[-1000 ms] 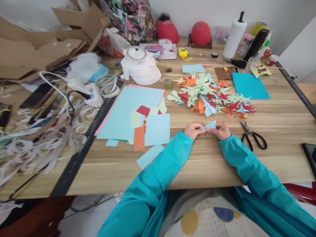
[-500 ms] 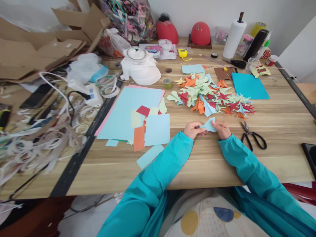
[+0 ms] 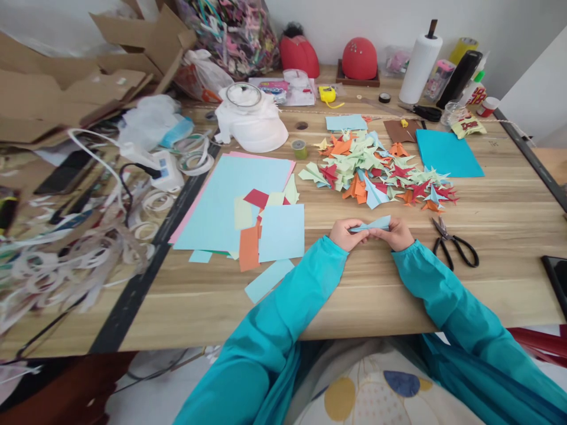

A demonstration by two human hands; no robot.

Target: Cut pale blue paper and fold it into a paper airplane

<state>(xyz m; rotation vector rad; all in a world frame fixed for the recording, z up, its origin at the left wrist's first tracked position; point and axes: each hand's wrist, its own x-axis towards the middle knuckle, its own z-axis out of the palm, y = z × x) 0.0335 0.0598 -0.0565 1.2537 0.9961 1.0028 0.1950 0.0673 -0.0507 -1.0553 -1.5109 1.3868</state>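
Note:
Between my two hands is a light blue piece of folded paper [image 3: 375,224], now narrow and seen nearly edge-on. My left hand [image 3: 348,234] pinches its left end, fingers closed. On the other side my right hand [image 3: 398,234] grips the right part, its thumb reaching in toward the left thumb. Just beyond the hands spreads a pile of folded paper figures [image 3: 367,162] in green, orange, red and blue. Black-handled scissors [image 3: 454,242] lie to the right of my right hand.
Left of my hands are a light blue square sheet [image 3: 282,233], an orange paper strip [image 3: 248,249] and large stacked sheets [image 3: 212,203]. A teal sheet [image 3: 449,153] lies at the right. Behind stand a white roll [image 3: 420,69] and a yellow tape measure [image 3: 327,94]. Cables and ribbons crowd the left.
The blue paper was a wider, pointed shape with its face showing; now it appears flatter and longer. My right thumb has come down and closer to my left hand.

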